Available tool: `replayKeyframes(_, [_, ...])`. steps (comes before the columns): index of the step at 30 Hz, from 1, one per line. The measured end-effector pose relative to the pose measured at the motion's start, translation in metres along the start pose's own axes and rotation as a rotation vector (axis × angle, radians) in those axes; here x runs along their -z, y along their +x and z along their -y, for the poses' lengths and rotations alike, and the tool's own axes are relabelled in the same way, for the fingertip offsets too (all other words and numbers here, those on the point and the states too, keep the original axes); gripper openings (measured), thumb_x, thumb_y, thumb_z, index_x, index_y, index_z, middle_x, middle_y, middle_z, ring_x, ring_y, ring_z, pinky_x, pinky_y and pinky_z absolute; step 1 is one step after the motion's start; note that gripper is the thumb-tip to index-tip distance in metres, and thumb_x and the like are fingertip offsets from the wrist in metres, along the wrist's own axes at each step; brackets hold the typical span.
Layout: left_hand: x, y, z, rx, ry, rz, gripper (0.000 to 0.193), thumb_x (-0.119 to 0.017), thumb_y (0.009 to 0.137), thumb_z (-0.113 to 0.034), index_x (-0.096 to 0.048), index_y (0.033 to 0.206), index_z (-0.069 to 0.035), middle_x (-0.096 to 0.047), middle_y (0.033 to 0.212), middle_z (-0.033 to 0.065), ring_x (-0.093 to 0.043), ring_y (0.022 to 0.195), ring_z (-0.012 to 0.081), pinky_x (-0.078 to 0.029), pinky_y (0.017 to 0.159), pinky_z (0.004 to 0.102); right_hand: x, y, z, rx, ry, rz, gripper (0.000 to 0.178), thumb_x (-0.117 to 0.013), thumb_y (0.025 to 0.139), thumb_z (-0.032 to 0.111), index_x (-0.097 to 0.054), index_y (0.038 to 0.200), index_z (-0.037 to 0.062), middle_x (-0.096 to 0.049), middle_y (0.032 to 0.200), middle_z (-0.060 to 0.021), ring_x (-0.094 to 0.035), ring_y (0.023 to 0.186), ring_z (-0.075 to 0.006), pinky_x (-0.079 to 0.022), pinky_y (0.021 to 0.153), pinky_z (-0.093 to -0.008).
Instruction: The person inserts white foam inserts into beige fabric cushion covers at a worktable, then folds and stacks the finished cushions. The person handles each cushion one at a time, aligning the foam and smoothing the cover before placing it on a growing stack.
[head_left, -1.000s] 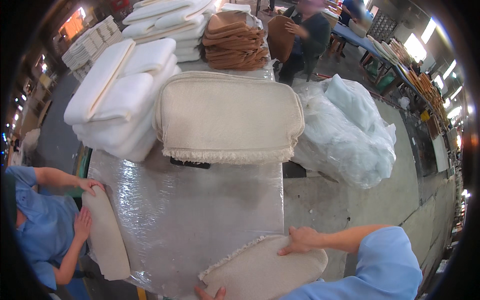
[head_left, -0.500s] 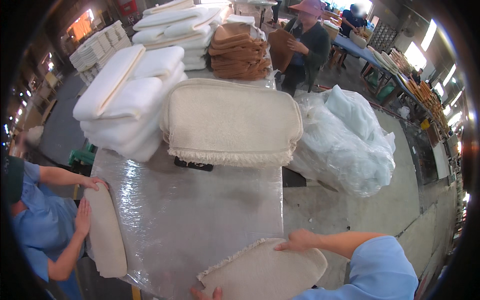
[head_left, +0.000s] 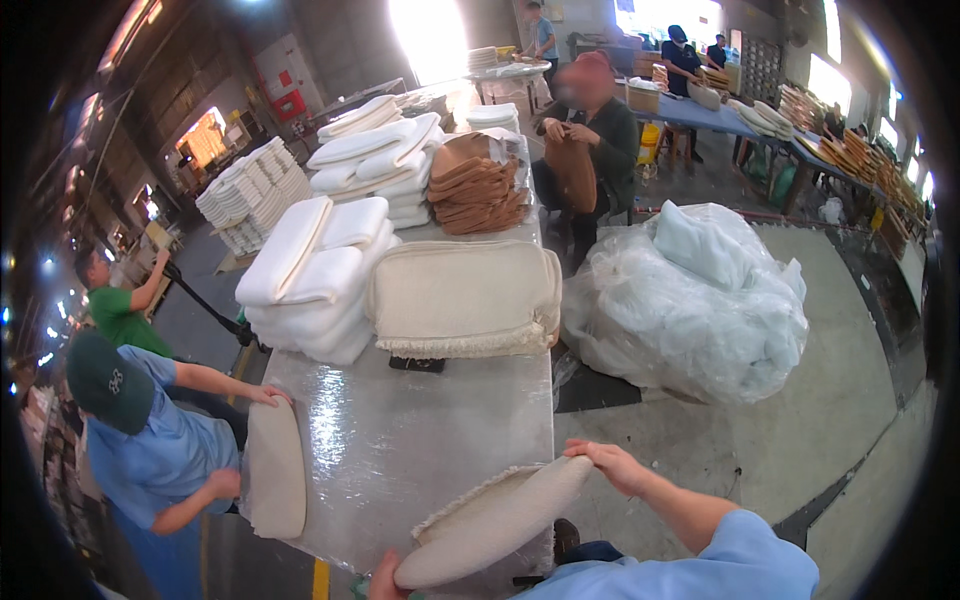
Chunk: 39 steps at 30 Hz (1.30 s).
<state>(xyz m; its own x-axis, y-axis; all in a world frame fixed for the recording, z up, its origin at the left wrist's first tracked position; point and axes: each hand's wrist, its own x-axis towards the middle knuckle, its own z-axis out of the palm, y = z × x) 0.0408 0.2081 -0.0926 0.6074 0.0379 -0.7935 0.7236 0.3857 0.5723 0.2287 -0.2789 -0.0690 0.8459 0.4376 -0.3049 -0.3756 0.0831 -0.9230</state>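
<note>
A beige fabric cover (head_left: 500,525), long and rounded with a frayed open edge, is tilted over the near edge of the table. Its right end is pinched in my right hand (head_left: 608,464), thumb and fingers closed on the tip. At the lower left end my left hand (head_left: 386,578) grips the cover, its fingers partly hidden. Farther up the table lies a stack of similar beige covers (head_left: 465,295) with fringed near edges. A black flat item (head_left: 417,366) pokes out from under that stack.
Plastic film covers the table (head_left: 420,430). White folded padding (head_left: 315,270) and brown covers (head_left: 478,195) are piled farther back. A bagged white bundle (head_left: 690,310) stands on the right. A co-worker (head_left: 165,430) at left handles another beige cover (head_left: 275,470); one behind holds brown fabric (head_left: 570,175).
My right hand has shifted to the cover's right tip, and the cover has gone from lying flat to tilted up and narrowed. The view has lifted, showing more of the room.
</note>
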Motion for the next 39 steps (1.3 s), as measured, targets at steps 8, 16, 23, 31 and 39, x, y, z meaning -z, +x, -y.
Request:
replayKeyframes(8, [-0.042, -0.022, 0.046, -0.42, -0.515, -0.339, 0.046, -0.059, 0.104, -0.032, -0.066, 0.135, 0.001, -0.07, 0.132, 0.0174, -0.066, 0.126, 0.0297, -0.054, 0.105, 0.0446, -0.015, 0.04, -0.076, 0.036, 0.391, -0.213, 0.052, -0.046, 0.109, 0.037, -0.079, 0.099, -0.0018, -0.077, 0.106, -0.0145, -0.068, 0.102, -0.0255, -0.05, 0.1, -0.0379])
replayKeyframes(16, [-0.064, 0.008, 0.034, -0.553, -0.461, -0.377, 0.046, -0.051, 0.102, -0.057, -0.067, 0.124, -0.02, -0.072, 0.118, 0.0001, -0.066, 0.106, 0.0174, -0.05, 0.082, 0.0364, -0.027, 0.068, -0.07, -0.142, 0.189, -0.585, 0.057, -0.048, 0.109, 0.051, -0.075, 0.102, 0.002, -0.069, 0.089, -0.0039, -0.062, 0.086, -0.0195, -0.048, 0.079, -0.0366])
replayKeyframes(23, [-0.076, 0.009, -0.042, -0.747, -0.573, -0.271, 0.036, -0.053, 0.105, -0.047, -0.066, 0.122, -0.018, -0.072, 0.119, 0.0015, -0.068, 0.102, 0.019, -0.051, 0.077, 0.0359, -0.015, 0.085, 0.06, 0.219, 0.102, -0.347, 0.072, -0.036, 0.112, 0.063, -0.074, 0.102, 0.0024, -0.072, 0.096, -0.0045, -0.062, 0.09, -0.0161, -0.049, 0.081, -0.0349])
replayKeyframes(31, [-0.089, -0.018, -0.071, -0.849, -0.625, -0.119, 0.035, -0.052, 0.105, -0.043, -0.066, 0.123, -0.016, -0.071, 0.114, 0.0056, -0.069, 0.088, 0.0221, -0.053, 0.067, 0.0364, -0.044, 0.067, 0.131, 0.533, 0.065, -0.229, 0.075, -0.029, 0.115, 0.058, -0.074, 0.111, -0.0026, -0.076, 0.106, -0.0105, -0.068, 0.103, -0.0193, -0.05, 0.1, -0.0348])
replayKeyframes(39, [-0.091, -0.046, -0.052, -0.88, -0.642, -0.335, 0.034, -0.054, 0.106, -0.032, -0.069, 0.125, -0.008, -0.074, 0.123, 0.0079, -0.069, 0.115, 0.0241, -0.055, 0.095, 0.0404, -0.045, 0.078, 0.103, 0.369, 0.21, -0.166, 0.077, -0.028, 0.114, 0.06, -0.073, 0.112, -0.0013, -0.075, 0.108, -0.0121, -0.068, 0.103, -0.0228, -0.051, 0.098, -0.037])
